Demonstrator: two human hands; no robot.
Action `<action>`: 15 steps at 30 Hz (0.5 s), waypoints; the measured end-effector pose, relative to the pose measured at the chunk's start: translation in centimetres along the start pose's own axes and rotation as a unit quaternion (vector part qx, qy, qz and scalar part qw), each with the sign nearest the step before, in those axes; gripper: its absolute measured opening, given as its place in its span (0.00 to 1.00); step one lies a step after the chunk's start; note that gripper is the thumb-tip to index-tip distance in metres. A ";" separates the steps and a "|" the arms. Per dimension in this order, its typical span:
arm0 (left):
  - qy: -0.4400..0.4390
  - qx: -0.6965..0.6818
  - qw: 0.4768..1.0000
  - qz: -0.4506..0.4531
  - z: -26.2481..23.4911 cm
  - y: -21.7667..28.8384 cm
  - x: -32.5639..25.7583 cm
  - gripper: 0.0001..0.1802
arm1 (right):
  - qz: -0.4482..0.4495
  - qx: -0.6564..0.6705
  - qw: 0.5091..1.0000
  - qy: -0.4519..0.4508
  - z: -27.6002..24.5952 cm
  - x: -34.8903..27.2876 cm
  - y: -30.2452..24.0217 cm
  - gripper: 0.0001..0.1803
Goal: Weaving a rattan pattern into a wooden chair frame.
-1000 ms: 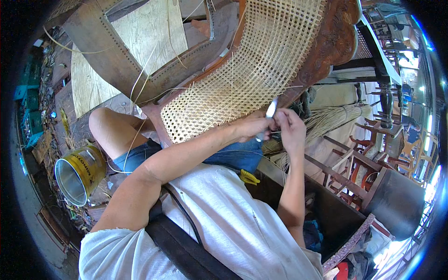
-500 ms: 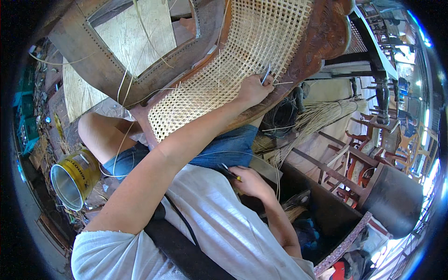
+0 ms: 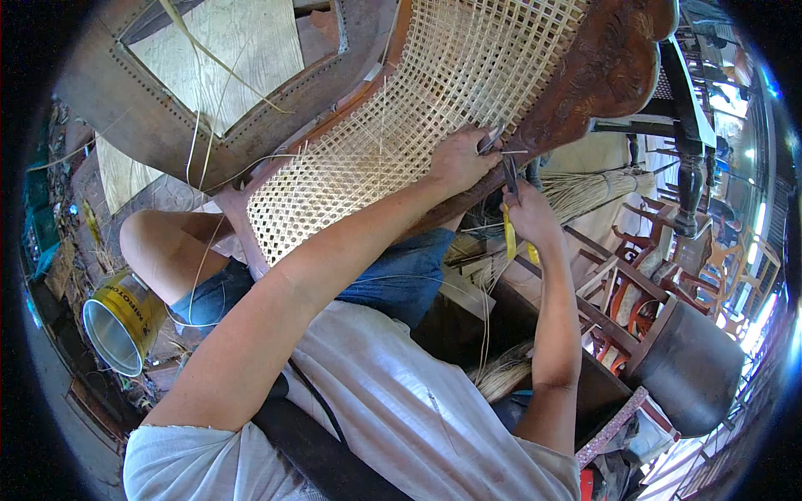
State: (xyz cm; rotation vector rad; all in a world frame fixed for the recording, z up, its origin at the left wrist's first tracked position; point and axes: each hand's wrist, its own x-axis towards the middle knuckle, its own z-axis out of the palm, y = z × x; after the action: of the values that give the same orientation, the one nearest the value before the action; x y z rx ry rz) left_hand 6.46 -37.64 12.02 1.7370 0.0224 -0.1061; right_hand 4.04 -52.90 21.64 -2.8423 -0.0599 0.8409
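A sheet of woven cane [image 3: 359, 159] fills the carved wooden chair frame [image 3: 560, 104] across my lap. My left hand [image 3: 464, 163] is closed at the cane's right edge, pinching a narrow metal blade-like tool [image 3: 493, 135]. Beside those fingers a short cane strand [image 3: 515, 152] sticks out over the wood. My right hand [image 3: 535, 215] grips yellow-handled pliers [image 3: 510, 234], whose dark jaws reach up to the strand close to my left fingertips. Whether the jaws touch the strand, I cannot tell.
Another wooden frame with a hole-lined opening [image 3: 83, 100] lies at the upper left, loose cane strands across it. A yellow bucket [image 3: 125, 321] stands at the left. Bundled cane [image 3: 597, 190], a dark chair leg [image 3: 689, 188] and stacked chair parts [image 3: 639, 288] are at the right.
My right hand has come up from my lap with the pliers to the cane edge beside my left hand. The left hand stays there with its tool; the view has shifted slightly.
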 end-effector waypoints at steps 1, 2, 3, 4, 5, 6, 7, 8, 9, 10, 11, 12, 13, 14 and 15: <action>-0.001 -0.002 1.000 -0.002 0.0 0.0 0.0 0.14 | 0.001 -0.002 1.000 -0.002 0.0 0.1 -0.4 0.10; 0.000 -0.002 1.000 0.007 0.0 0.0 -0.1 0.15 | -0.005 -0.010 1.000 0.009 -0.1 0.1 -0.8 0.10; 0.000 -0.001 1.000 0.016 -0.1 0.0 -0.2 0.16 | -0.012 -0.017 1.000 0.020 -0.2 0.2 -1.1 0.10; 0.000 -0.002 1.000 0.015 -0.1 0.1 -0.2 0.16 | -0.011 -0.017 1.000 0.018 0.1 0.3 -0.9 0.10; -0.014 0.018 1.000 0.001 -0.1 0.3 -0.2 0.16 | 0.007 0.027 0.999 0.029 0.6 0.4 -0.4 0.11; -0.029 0.039 0.999 -0.011 0.0 0.5 -0.2 0.17 | 0.026 0.071 0.996 0.041 0.8 0.4 -0.3 0.11; -0.029 0.038 0.999 -0.011 0.0 0.7 -0.1 0.17 | 0.026 0.070 0.996 0.041 0.9 0.4 -0.2 0.11; -0.034 0.042 0.998 -0.015 0.0 0.8 0.0 0.19 | 0.020 0.055 0.997 0.046 0.9 0.4 -0.2 0.11; -0.040 0.046 0.998 -0.019 0.0 0.9 -0.1 0.20 | 0.014 0.041 0.998 0.050 1.0 0.3 -0.2 0.12; -0.041 0.047 0.998 -0.019 0.0 0.6 -0.1 0.20 | 0.015 0.042 0.998 0.050 1.0 0.4 -0.3 0.12; -0.041 0.032 0.999 -0.005 0.0 0.1 -0.1 0.20 | 0.007 0.031 0.998 0.048 0.9 0.6 -0.3 0.11; -0.039 0.017 0.999 0.010 -0.2 0.1 -0.1 0.21 | -0.002 0.018 0.999 0.047 0.7 0.7 -0.6 0.11; -0.039 0.017 0.999 0.011 -0.3 0.2 -0.1 0.21 | -0.002 0.018 0.999 0.048 0.6 0.6 -0.9 0.11; -0.043 0.034 0.998 0.007 -0.3 0.3 -0.2 0.21 | 0.005 0.010 0.998 0.065 0.5 0.3 -1.4 0.11; -0.045 0.050 0.998 0.004 -0.5 0.5 -0.3 0.21 | 0.011 0.000 0.997 0.082 0.5 0.2 -1.9 0.12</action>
State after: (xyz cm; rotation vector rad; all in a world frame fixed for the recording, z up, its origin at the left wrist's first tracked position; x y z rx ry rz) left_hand 6.27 -37.27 12.62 1.8311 -0.0583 -0.1823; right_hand 3.93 -50.94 21.46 -2.9054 -0.0063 0.6073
